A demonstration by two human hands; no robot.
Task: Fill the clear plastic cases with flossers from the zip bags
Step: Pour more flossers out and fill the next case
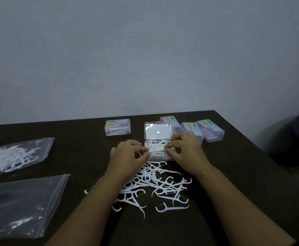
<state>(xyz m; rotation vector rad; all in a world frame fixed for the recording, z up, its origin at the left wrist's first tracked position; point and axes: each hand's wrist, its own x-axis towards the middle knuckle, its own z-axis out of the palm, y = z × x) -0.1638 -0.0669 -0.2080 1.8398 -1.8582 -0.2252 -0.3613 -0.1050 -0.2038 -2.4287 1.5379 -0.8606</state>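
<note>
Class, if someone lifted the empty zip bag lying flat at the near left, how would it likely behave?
The empty zip bag would probably flop and sag: it is thin clear film lying flat. It likely weighs almost nothing, since nothing shows inside. Its glossy surface suggests that it could slip on the table when pushed.

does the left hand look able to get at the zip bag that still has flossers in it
Probably yes. The full zip bag lies flat on the left side of the table with nothing between it and the left hand, though that hand is now busy pinching flossers at the open case.

An open clear case [158, 150], lid flat at 12 o'clock, holds white flossers [156, 149]. Loose flossers [155, 185] lie piled at its 6 o'clock. Two zip bags [12, 157] lie at 9 o'clock, one holding flossers.
</note>
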